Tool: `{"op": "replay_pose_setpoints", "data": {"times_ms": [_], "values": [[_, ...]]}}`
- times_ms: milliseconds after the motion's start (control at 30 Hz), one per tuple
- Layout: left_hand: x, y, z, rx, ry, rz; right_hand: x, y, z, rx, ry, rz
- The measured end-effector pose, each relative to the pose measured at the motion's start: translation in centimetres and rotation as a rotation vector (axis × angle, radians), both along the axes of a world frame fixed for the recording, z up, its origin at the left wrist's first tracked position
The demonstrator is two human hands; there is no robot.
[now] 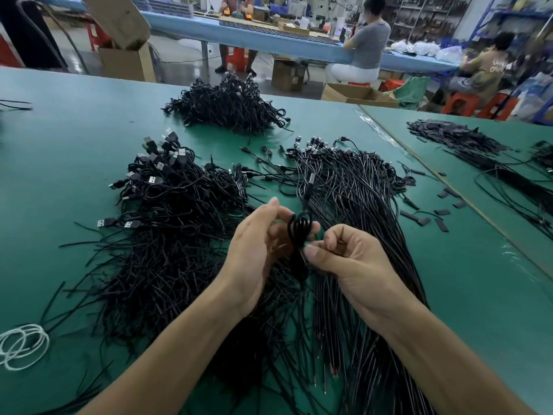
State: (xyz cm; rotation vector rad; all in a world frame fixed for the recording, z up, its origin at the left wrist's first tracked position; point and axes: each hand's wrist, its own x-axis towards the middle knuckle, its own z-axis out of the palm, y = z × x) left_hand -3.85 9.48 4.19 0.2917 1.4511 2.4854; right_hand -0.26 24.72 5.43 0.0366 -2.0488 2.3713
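My left hand [257, 250] holds a coiled black cable [299, 232] upright above the green table [74, 121], fingers curled behind the coil. A plug end of that cable sticks up at the top. My right hand [344, 256] pinches the coil's lower part between thumb and forefinger. Under both hands lies a long bundle of straight black cables [365, 211] running from the far middle toward me. To the left sits a tangled pile of black USB cables [167, 211] with silver plugs.
A heap of bundled black cables [230, 106] lies at the far middle. White loops of tie [21, 345] rest at the near left. Small black strips [443, 211] are scattered right. A second table [508, 187] carries more cables. Several people sit at a blue bench [299, 43] behind.
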Motion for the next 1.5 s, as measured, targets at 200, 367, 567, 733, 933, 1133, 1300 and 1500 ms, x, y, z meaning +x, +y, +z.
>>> {"op": "replay_pose_setpoints", "data": {"times_ms": [200,367,567,733,933,1133,1300,1500], "values": [[0.5,0.3,-0.5,-0.152,0.267,0.045,-0.5,0.6,0.1,0.046,0.029,-0.084],[0.2,0.4,-1.2,-0.631,0.309,0.172,-0.7,1.1,0.3,0.221,0.132,-0.237],[0.5,0.8,-1.6,-0.533,0.129,-0.003,-0.6,0.0,0.3,0.164,0.163,-0.267],[0.0,0.8,-0.9,-0.168,-0.087,0.027,-0.2,-0.6,0.2,0.052,0.132,-0.192],[0.0,0.3,-0.5,-0.285,0.024,0.036,0.3,-0.9,-1.0,-0.015,0.038,-0.045],[-0.3,-0.6,-1.0,-0.344,0.247,-0.060,-0.4,0.6,-1.3,-0.191,-0.210,-0.061],[-0.5,-0.4,-1.6,-0.535,0.360,-0.059,-0.7,1.5,-2.2,-0.130,-0.279,-0.036],[-6.0,-1.9,-1.0,-0.577,0.194,0.282,-2.4,4.6,-4.4,1.043,-0.002,-0.213]]}}
